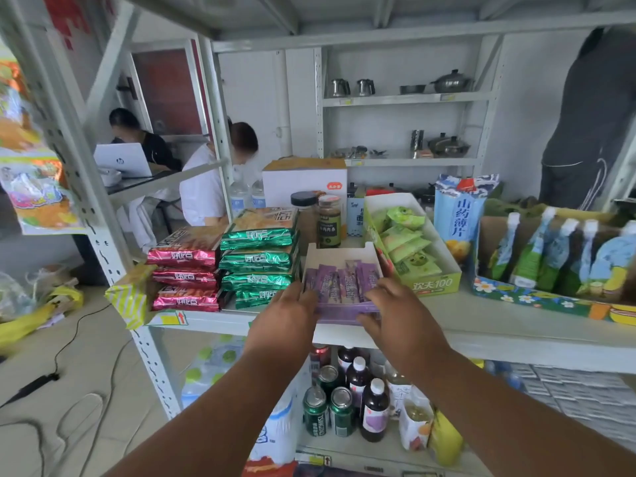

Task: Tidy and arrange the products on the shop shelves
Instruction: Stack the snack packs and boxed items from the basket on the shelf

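A purple display box (347,309) of purple stick sachets (339,280) sits at the front edge of the white middle shelf (499,325). My left hand (287,318) grips its left front corner, with the fingers curled over the rim. My right hand (392,311) holds the right front corner, fingertips on the sachets and thumb along the front wall. The box's white back flap (340,251) stands upright behind the sachets.
Stacked green packets (258,259) and red packets (186,270) lie left of the box, a green snack box (413,249) and a tall blue bag (459,215) to its right. Jars (328,222) stand behind. Bottles and cans (344,397) fill the lower shelf. Two people sit beyond the rack.
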`<state>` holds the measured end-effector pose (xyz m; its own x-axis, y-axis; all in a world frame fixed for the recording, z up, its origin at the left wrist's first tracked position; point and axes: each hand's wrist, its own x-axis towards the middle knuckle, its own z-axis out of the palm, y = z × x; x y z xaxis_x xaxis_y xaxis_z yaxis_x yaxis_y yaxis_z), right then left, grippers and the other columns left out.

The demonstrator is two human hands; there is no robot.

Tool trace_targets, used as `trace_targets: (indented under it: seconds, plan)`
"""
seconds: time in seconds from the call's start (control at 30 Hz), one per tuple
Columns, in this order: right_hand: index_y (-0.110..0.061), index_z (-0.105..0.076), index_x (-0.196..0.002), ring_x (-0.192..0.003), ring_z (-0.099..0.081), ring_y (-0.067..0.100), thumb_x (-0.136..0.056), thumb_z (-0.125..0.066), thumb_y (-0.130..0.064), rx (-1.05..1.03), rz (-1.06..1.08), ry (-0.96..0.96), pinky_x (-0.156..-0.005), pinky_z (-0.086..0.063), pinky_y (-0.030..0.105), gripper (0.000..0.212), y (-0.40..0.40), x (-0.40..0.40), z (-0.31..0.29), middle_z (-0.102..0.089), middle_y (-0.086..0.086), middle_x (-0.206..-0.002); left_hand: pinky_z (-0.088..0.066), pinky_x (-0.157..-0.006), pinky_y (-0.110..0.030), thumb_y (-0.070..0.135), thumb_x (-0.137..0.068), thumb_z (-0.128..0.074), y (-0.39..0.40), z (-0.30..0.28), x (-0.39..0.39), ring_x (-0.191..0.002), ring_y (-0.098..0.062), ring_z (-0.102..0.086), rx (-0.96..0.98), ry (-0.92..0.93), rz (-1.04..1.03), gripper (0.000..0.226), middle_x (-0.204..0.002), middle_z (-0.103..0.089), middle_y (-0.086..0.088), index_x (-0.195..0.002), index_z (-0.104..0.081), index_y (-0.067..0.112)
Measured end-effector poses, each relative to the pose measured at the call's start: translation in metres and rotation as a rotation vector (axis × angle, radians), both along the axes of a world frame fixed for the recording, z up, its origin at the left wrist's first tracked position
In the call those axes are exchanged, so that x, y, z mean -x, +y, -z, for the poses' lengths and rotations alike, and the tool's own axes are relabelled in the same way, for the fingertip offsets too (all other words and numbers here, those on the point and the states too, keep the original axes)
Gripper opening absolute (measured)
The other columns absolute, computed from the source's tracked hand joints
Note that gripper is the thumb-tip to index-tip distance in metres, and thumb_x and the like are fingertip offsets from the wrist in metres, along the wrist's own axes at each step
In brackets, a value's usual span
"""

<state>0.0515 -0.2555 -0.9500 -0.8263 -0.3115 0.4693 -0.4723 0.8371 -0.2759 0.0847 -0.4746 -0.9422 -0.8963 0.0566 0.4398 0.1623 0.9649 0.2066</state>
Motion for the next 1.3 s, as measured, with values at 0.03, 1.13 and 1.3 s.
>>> trace_targets:
  seconds: [0.03, 1.13, 1.3]
  plan:
    - [-0.014, -0.063, -0.139, -0.138, -0.051, 0.024, -0.101, -0.066, -0.037, 0.019, -0.005, -0.021, -0.106, -0.049, 0.037, 0.044, 0.001, -0.004, -0.004, -0.046, 0.005, -0.156, -0.058, -0.075, -0.044, 0.018, -0.101, -0.062, 0.002, -0.002, -0.004, -0.105, -0.027, -0.062, -0.001, -0.010, -0.016, 0.015, -0.118, -0.055, 0.000, -0.115, -0.062, 0.022]
    - [-0.014, -0.075, -0.110, -0.106, -0.061, 0.025, -0.087, -0.063, 0.004, 0.134, -0.031, -0.006, -0.090, -0.052, 0.040, 0.032, 0.075, -0.045, -0.010, -0.068, 0.001, -0.108, -0.055, -0.100, -0.041, 0.027, -0.104, -0.061, 0.108, -0.029, -0.028, -0.128, -0.025, -0.059, -0.134, -0.120, 0.162, 0.040, -0.141, -0.056, -0.001, -0.143, -0.060, 0.021]
    - [-0.017, -0.073, -0.120, -0.106, -0.065, 0.023, -0.087, -0.069, 0.001, 0.226, -0.037, 0.029, -0.090, -0.054, 0.037, 0.037, 0.079, -0.064, -0.006, -0.070, 0.000, -0.111, -0.057, -0.093, -0.038, 0.029, -0.101, -0.068, 0.118, -0.020, -0.044, -0.113, -0.019, -0.066, -0.332, -0.090, 0.198, 0.042, -0.138, -0.057, 0.004, -0.142, -0.064, 0.025]
